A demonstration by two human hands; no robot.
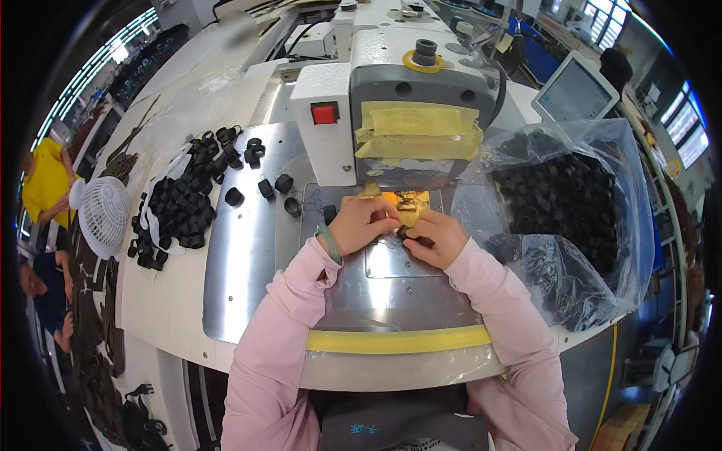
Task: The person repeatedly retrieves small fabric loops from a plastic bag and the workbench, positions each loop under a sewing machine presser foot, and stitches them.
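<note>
A big clear plastic bag point(571, 225) full of small black loops sits on the counter point(173, 301), to the right of the sewing machine point(406, 98). Behind the bag, a small screen point(575, 92) with a pale grey face and white frame stands tilted.

Small black piece point(416, 239) mostly hidden under right hand point(440, 239), shape indistinct.

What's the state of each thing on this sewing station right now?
left hand: closed, fingers pinched under the machine head
right hand: pinching a small black loop at the needle area
sewing machine: head patched with yellow tape
red button: cannot tell if pressed
plastic bag: open, full of black loops
pile of black loops: loose, heaped on the table's left
white fan: cannot tell if running
monitor: screen lit
</note>
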